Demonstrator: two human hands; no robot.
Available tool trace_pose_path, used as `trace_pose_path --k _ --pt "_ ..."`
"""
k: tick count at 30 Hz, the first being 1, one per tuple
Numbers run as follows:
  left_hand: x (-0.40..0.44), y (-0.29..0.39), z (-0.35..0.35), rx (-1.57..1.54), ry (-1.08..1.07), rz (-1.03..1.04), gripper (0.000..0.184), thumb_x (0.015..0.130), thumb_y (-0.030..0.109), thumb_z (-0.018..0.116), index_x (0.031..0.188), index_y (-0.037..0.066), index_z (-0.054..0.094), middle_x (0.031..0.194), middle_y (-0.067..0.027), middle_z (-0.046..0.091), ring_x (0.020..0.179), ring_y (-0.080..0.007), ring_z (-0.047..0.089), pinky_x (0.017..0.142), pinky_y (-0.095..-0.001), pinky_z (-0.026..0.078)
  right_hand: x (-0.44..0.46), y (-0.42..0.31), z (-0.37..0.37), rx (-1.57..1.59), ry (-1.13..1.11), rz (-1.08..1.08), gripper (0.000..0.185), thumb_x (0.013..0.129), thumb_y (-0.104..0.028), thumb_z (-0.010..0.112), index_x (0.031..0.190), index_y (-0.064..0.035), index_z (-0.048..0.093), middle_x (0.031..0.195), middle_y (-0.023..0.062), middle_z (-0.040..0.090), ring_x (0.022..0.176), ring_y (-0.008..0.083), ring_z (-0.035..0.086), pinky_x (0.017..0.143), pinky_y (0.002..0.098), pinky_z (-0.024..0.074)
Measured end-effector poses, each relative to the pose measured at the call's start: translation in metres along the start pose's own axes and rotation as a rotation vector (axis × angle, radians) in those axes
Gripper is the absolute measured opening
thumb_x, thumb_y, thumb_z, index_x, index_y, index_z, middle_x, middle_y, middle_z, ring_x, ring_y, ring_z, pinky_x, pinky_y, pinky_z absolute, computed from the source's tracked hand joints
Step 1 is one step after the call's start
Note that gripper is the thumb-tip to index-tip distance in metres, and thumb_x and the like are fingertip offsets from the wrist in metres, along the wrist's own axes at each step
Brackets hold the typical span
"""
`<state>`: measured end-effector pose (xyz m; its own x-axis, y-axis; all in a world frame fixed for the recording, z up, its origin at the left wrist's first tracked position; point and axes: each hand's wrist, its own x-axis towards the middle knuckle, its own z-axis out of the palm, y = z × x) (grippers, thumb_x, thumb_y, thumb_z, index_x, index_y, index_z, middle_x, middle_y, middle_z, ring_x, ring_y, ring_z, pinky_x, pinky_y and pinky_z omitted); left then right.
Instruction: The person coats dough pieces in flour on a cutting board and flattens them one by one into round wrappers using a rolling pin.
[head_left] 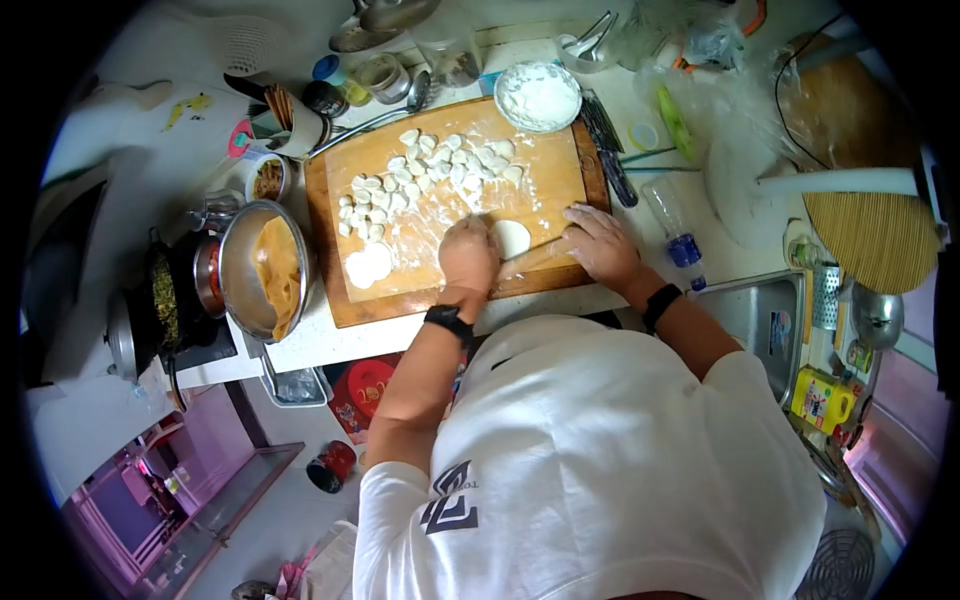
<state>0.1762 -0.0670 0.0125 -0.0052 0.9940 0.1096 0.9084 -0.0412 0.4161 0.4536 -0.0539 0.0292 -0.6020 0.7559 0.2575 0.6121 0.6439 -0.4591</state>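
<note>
i have my left hand [469,256] curled, my right hand [606,248] flatter, fingers [588,222] extended leftward, both forearms [420,390] angled inward

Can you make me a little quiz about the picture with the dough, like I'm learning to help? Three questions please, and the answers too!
1. True or false: the left hand is closer to the big steel bowl than the right hand is.
2. What lies between the two hands?
a) a spoon
b) a dough round
c) a bottle
3. What colour are the wrist bands?

Key:
1. True.
2. b
3. Black.
</note>
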Motion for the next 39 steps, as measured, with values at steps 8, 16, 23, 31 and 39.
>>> trace_pose_path --k 8,16,23,31,39 --pt "-0.023 -0.053 -0.040 0.047 0.093 -0.084 0.014 0.086 0.014 0.070 0.097 0.007 0.075 0.092 -0.0177 0.074 0.087 -0.0373 0.072 0.080 -0.0485 0.059 -0.004 -0.006 0.004 0.015 -0.021 -0.010 0.023 0.087 -0.012 0.071 0.108 -0.0055 0.067 0.138 0.0193 0.064 0.135 0.0389 0.058 0.114 0.0497 0.0459" --pt "0.005 -0.086 -0.057 0.284 0.094 0.137 0.061 0.094 0.010 0.057 0.152 -0.008 0.047 0.154 -0.0307 0.052 0.148 -0.0462 0.044 0.127 -0.0497 0.033 -0.009 -0.007 0.014 0.028 -0.033 0.012 0.021 0.089 -0.015 0.070 0.108 -0.0062 0.068 0.138 0.0172 0.064 0.135 0.0375 0.058 0.115 0.0495 0.0448" --pt "0.023 -0.077 -0.036 0.417 -0.088 0.029 0.059 0.101 0.019 0.050 0.153 -0.009 0.045 0.156 -0.0336 0.049 0.150 -0.0452 0.043 0.129 -0.0513 0.027 -0.005 -0.011 0.005 0.049 -0.069 0.034 0.022 0.088 -0.014 0.070 0.108 -0.0059 0.068 0.137 0.0181 0.064 0.135 0.0382 0.058 0.115 0.0495 0.0450" --pt "0.009 -0.049 -0.036 0.164 0.081 0.129 0.044 0.092 0.014 0.067 0.133 -0.002 0.063 0.109 -0.0244 0.069 0.108 -0.0419 0.067 0.094 -0.0491 0.055 -0.011 -0.010 0.010 0.024 -0.041 0.019 0.017 0.089 -0.015 0.070 0.104 -0.0075 0.067 0.135 0.0166 0.067 0.132 0.0375 0.060 0.111 0.0501 0.0470" --pt "0.034 -0.055 -0.002 -0.611 -0.108 -0.386 0.021 0.087 0.014 0.075 0.102 0.003 0.066 0.085 -0.0170 0.073 0.082 -0.0406 0.071 0.075 -0.0459 0.057 -0.011 -0.013 0.002 0.054 -0.045 0.034 0.018 0.089 -0.016 0.071 0.105 -0.0080 0.067 0.133 0.0148 0.067 0.131 0.0360 0.060 0.111 0.0488 0.0462"
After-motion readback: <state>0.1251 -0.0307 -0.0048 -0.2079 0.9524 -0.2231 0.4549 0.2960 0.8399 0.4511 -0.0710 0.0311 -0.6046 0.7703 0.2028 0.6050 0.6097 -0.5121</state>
